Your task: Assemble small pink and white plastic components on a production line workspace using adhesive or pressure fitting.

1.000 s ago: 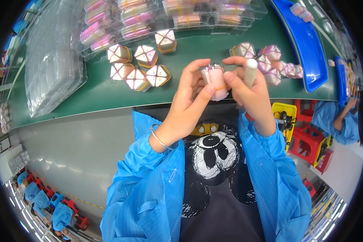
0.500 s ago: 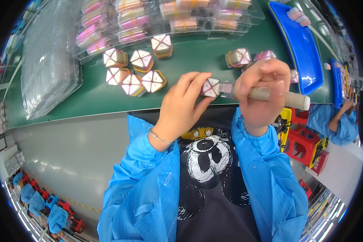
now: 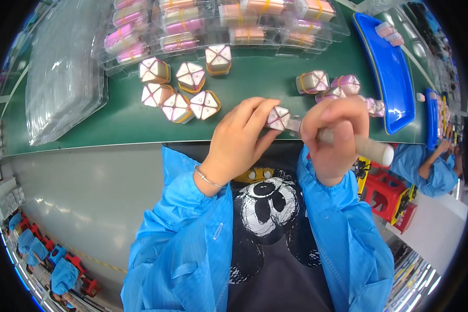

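Note:
My left hand (image 3: 242, 136) pinches a small pink block (image 3: 278, 118) with a white crossed top, held at the near edge of the green belt (image 3: 119, 117). My right hand (image 3: 333, 136) is closed around a pale wooden-handled tool (image 3: 366, 148) whose tip touches the block's right side. Several similar gold-banded blocks (image 3: 178, 93) sit in a cluster on the belt to the left. More pink blocks (image 3: 325, 86) lie just beyond my right hand.
Clear plastic trays (image 3: 218, 23) holding pink blocks line the far side of the belt. A stack of empty clear trays (image 3: 62, 73) lies at the left. A blue tray (image 3: 387, 78) sits at the right. Another person in blue (image 3: 426, 169) works at the far right.
Both hands have dropped from in front of me down to the belt's near edge. The tool, upright before, now lies sideways with its tip at the block.

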A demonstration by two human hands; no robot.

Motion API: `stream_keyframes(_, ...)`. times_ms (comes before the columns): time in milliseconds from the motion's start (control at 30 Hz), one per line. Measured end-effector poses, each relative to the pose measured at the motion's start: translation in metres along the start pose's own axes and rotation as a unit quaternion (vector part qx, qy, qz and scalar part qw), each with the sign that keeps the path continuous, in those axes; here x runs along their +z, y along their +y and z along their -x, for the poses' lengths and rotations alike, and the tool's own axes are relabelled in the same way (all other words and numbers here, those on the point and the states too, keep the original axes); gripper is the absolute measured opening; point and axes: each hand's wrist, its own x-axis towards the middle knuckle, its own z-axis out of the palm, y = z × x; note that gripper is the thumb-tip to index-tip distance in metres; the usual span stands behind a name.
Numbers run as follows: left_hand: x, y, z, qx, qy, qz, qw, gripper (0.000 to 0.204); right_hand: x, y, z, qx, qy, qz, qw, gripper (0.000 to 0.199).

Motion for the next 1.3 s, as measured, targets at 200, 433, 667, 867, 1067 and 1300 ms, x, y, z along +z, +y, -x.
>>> stream_keyframes(200,0.000,-0.001,0.001,0.003,0.002,-0.004,1.000,0.053,-0.003,-0.005,-0.006,-0.023,0.059,-0.021,0.998,0.027)
stream_keyframes(433,-0.001,0.000,0.002,0.004,-0.003,0.005,1.000,0.053,-0.001,-0.001,-0.006,0.046,0.034,-0.001,0.998,0.027)
stream_keyframes(667,-0.002,0.000,0.001,0.006,0.002,0.000,1.000,0.056,0.002,0.001,-0.002,0.051,0.026,0.002,0.998,0.027)
stream_keyframes(867,-0.001,-0.001,0.001,0.011,0.002,0.022,1.000,0.057,0.003,0.004,0.004,0.043,0.017,0.009,0.999,0.028)
stream_keyframes(1067,-0.014,0.000,-0.003,-0.061,-0.076,0.115,0.989,0.056,-0.004,-0.005,-0.007,-0.007,0.056,-0.104,0.993,0.024)
stream_keyframes(1300,-0.025,-0.006,-0.002,-0.258,-0.145,0.486,0.822,0.076,-0.024,-0.010,-0.002,0.231,0.056,0.005,0.971,0.019)
